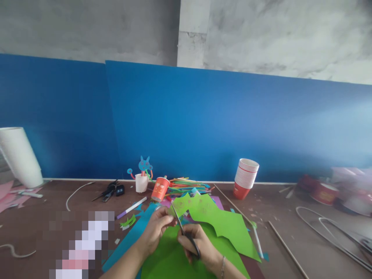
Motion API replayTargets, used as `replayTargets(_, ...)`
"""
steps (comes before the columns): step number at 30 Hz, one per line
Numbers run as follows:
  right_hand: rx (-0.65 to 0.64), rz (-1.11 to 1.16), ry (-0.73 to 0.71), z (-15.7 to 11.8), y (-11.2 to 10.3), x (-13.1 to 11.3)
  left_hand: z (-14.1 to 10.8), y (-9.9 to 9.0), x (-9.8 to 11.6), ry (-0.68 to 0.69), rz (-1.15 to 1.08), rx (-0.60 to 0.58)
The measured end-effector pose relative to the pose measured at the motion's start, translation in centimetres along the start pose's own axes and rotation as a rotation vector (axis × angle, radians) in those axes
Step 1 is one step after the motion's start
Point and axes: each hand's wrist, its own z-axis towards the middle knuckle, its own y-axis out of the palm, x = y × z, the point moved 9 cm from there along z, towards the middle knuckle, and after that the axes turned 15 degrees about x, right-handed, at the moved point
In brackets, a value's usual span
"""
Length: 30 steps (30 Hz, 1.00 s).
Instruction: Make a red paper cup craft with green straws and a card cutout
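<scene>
Head view: main risk looks like a miscut. The scissors (180,226) cross the green paper (226,224) close to its drawn shapes, so a small wrist twist could run a blade into an outline. Your left hand (158,224) pinches the paper near the blades; a slip could nick a fingertip. The wide tail spreads out to your right; if it snags or drags, the narrow part could tear. A second green sheet (165,255) lies underneath: dip the tips and you could snip that too.

Grip: left thumb and fingers closed on the paper's left end. Right hand (202,242) closed round the scissor handles; can't tell how far the blades are parted. Paper sits in front of you, over the table (273,201).

Pose: forearms converge from the near edge, hands close but apart, right wrist angled so the blades point forward and left.
</scene>
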Motion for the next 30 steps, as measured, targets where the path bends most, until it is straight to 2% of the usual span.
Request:
replayTargets(4,-0.021,0.017,0.034,-0.12,0.09,0.23,-0.25,0.36,0.12,-0.008,0.056,-0.023)
replayTargets(12,-0.007,-0.015,0.005,-0.21,0.14,-0.41,0.0,0.24,0.0,-0.009,0.046,-0.011)
replayTargets(20,0.036,-0.016,0.021,-0.03,0.02,-0.42,-0.5,0.34,0.15,0.0,0.074,-0.009)
replayTargets(30,0.015,-0.031,0.02,-0.1,-0.05,0.08,-0.08,0.3,0.71,0.09,0.177,0.024)
